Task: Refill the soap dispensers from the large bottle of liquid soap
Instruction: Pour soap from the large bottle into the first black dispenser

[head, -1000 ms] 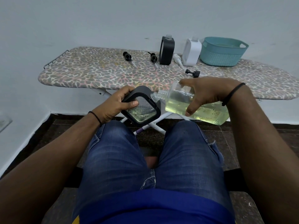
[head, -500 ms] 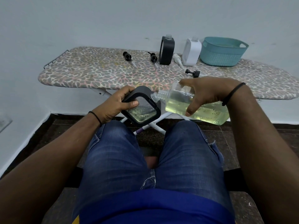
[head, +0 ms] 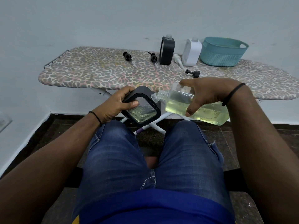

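Step in hand, as I judge it: filling the black dispenser (head: 140,105) from the large bottle (head: 194,105). My left hand (head: 115,105) grips the dispenser at its 9 o'clock side, fingers and thumb curled round the frame, tilted over my knees. My right hand (head: 205,92) grips the bottle from above, thumb beneath, laid almost flat with its neck at 9 o'clock, just beside the dispenser's top corner. No stream is visible. Next move likely calls for more tilt, mouths aligned. The ironing board (head: 97,70) lies at 12 o'clock.
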Motion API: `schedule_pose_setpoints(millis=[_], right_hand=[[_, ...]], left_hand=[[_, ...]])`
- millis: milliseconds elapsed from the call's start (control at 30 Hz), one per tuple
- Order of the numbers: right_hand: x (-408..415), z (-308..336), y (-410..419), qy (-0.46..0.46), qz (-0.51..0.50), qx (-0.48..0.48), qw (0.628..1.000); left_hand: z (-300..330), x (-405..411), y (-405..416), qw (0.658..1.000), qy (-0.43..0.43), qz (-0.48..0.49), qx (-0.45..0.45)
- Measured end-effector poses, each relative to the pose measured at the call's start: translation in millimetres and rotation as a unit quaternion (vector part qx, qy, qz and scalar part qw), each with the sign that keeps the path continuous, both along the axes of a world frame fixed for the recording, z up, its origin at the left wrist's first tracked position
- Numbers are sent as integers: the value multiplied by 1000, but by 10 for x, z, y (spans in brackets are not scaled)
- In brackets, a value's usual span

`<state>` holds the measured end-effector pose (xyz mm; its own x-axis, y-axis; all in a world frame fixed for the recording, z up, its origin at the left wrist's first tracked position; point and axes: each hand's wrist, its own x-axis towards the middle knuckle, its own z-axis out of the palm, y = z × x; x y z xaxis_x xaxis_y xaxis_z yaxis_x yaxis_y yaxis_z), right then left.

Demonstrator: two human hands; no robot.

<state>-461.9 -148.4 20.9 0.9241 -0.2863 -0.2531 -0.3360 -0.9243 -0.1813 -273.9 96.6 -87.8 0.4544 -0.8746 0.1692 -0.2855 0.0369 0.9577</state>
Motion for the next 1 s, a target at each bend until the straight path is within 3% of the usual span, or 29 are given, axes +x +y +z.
schedule_pose_setpoints(millis=[1000], right_hand=[[-4, -6, -13, -6, 3, 0, 1000]], left_hand=[[-76, 65, -14, 1000, 11, -17, -17]])
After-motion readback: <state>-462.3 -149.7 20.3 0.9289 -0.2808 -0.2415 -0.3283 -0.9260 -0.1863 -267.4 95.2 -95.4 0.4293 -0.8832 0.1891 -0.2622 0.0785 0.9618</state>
